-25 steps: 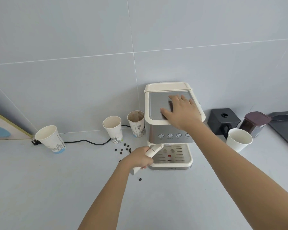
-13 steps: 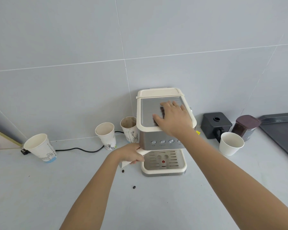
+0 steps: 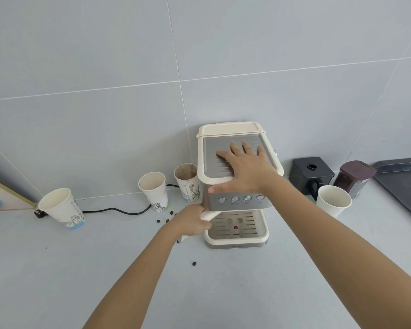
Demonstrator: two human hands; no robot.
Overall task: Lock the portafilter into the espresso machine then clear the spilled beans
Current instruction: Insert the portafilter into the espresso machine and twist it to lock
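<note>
A cream and steel espresso machine (image 3: 237,200) stands against the tiled wall. My right hand (image 3: 241,169) lies flat on its top plate, fingers spread, thumb over the front edge. My left hand (image 3: 191,220) is wrapped around the cream portafilter handle (image 3: 207,215), which runs under the machine's left front; the portafilter's head is hidden beneath the machine. Dark coffee beans (image 3: 167,218) lie scattered on the counter left of the machine, and one lone bean (image 3: 194,263) sits nearer to me.
Three paper cups (image 3: 61,207) (image 3: 153,189) (image 3: 186,181) stand left of the machine, with a black cable (image 3: 114,210) behind them. To the right are a white cup (image 3: 333,203), a black box (image 3: 312,174), a dark jar (image 3: 355,178) and a dark tray (image 3: 403,186).
My left hand has swung the portafilter handle in under the machine's left front. My right hand stays flat on the top. The view has shifted slightly.
</note>
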